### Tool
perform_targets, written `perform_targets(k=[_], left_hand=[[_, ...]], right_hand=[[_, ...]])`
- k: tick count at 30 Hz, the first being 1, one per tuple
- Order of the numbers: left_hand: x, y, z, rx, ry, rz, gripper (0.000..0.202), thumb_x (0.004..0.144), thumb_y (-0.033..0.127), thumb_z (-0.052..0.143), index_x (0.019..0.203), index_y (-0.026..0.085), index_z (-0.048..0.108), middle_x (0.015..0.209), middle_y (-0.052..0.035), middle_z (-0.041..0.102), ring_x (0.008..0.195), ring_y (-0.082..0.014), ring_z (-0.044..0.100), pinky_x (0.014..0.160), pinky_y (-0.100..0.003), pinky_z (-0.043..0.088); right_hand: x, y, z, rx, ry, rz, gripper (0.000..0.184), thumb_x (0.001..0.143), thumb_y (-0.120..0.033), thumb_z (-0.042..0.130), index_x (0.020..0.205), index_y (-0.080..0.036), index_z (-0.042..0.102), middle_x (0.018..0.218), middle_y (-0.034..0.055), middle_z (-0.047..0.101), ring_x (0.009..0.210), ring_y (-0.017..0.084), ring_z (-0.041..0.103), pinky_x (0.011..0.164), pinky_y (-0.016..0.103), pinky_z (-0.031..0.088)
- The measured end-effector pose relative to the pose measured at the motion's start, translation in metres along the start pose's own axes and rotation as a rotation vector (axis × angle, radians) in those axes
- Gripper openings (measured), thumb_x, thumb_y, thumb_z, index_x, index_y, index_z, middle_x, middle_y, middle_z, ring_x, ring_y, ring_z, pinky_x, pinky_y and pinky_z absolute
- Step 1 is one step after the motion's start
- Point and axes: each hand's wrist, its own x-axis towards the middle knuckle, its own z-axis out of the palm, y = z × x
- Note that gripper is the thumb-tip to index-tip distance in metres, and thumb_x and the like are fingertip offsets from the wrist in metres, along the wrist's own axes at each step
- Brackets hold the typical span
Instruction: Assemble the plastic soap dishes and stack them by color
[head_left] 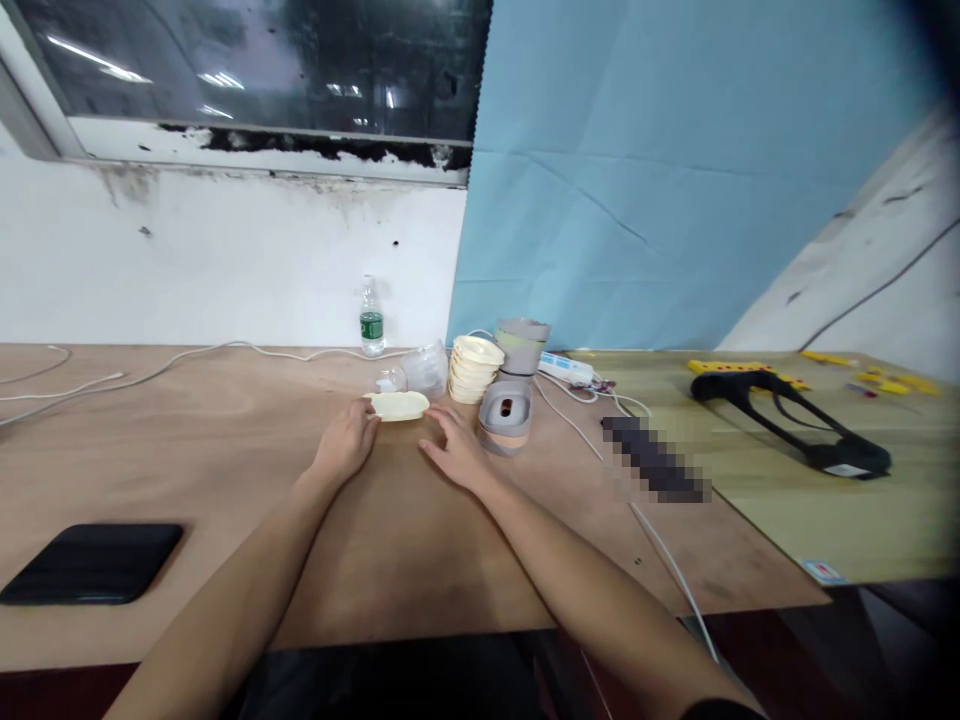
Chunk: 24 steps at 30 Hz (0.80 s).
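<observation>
A cream oval dish (400,405), shallow and pale, is on the wooden table ahead of me. My left hand (349,440) has its fingers closed at the dish's left end. At the right end, the fingertips of my right hand (459,448) are at the rim, fingers stretched and thumb held apart. Just behind the dish are clear plastic pieces (424,370). A stack of cream cups (474,368) stands to their right. Close to my right hand sits a grey and pink oval container (505,418) with a brown spot inside.
Grey stacked containers (523,345) and a white power strip (566,369) stand behind. A water bottle (370,318) is by the wall. A black flat object (94,563) lies front left. White cables (574,425) cross the table; a black strap-like frame (795,420) lies right.
</observation>
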Motion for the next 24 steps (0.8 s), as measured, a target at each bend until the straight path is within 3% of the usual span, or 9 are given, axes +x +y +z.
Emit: perform_targets(k=[11,13,15,17,19,21,24], left_hand=[[-0.007,-0.001,-0.022,-0.174,0.112,-0.004,0.027,0.095,0.038,0.034,0.109,0.018,0.047,0.114,-0.0103,0.061,0.104,-0.0223,0.058,0.091,-0.038,0.044],[-0.011,0.002,-0.023,-0.187,0.121,-0.018,0.028,0.095,0.039,0.034,0.106,0.018,0.048,0.107,-0.0099,0.063,0.097,-0.0217,0.059,0.086,-0.036,0.045],[-0.014,0.006,-0.022,-0.192,0.131,-0.048,0.029,0.095,0.04,0.032,0.103,0.018,0.049,0.099,-0.0088,0.064,0.09,-0.0208,0.06,0.081,-0.035,0.046],[-0.016,0.011,-0.018,-0.205,0.155,-0.104,0.031,0.095,0.041,0.03,0.102,0.018,0.05,0.092,-0.0073,0.064,0.085,-0.0199,0.061,0.077,-0.033,0.047],[-0.016,0.014,-0.013,-0.237,0.172,-0.162,0.033,0.096,0.042,0.028,0.104,0.018,0.05,0.089,-0.0064,0.064,0.081,-0.0192,0.061,0.074,-0.032,0.047],[-0.014,0.016,-0.008,-0.266,0.119,-0.183,0.035,0.096,0.043,0.029,0.104,0.019,0.053,0.089,-0.0062,0.066,0.08,-0.0191,0.063,0.072,-0.031,0.047],[-0.01,0.012,-0.003,-0.261,-0.08,-0.142,0.037,0.094,0.043,0.032,0.098,0.019,0.06,0.09,-0.0067,0.07,0.082,-0.0201,0.064,0.072,-0.031,0.047]], right_hand=[[-0.002,-0.005,0.001,0.051,-0.004,0.008,0.065,0.081,-0.031,0.059,0.139,-0.015,0.035,0.137,0.0149,0.046,0.126,0.024,0.044,0.106,0.041,0.035],[-0.003,-0.006,0.001,0.088,0.006,0.047,0.071,0.082,-0.033,0.059,0.142,-0.014,0.028,0.135,0.0167,0.047,0.117,0.024,0.052,0.099,0.039,0.041],[-0.003,-0.008,0.0,0.12,-0.005,0.084,0.066,0.085,-0.037,0.056,0.141,-0.014,0.03,0.126,0.0152,0.055,0.1,0.021,0.06,0.088,0.035,0.046],[-0.002,-0.01,-0.003,0.119,-0.03,0.112,0.048,0.088,-0.042,0.05,0.128,-0.015,0.047,0.106,0.0098,0.065,0.083,0.018,0.062,0.077,0.031,0.047],[-0.002,-0.013,-0.006,0.103,-0.092,0.125,0.037,0.092,-0.046,0.041,0.1,-0.017,0.063,0.083,0.0042,0.068,0.072,0.016,0.06,0.068,0.027,0.044],[-0.002,-0.017,-0.008,0.086,-0.168,0.128,0.045,0.094,-0.048,0.037,0.076,-0.018,0.064,0.067,0.0009,0.064,0.063,0.014,0.057,0.062,0.024,0.04],[-0.004,-0.022,-0.006,0.019,-0.215,0.119,0.045,0.09,-0.05,0.046,0.062,-0.017,0.06,0.056,-0.002,0.058,0.053,0.01,0.049,0.053,0.022,0.031]])
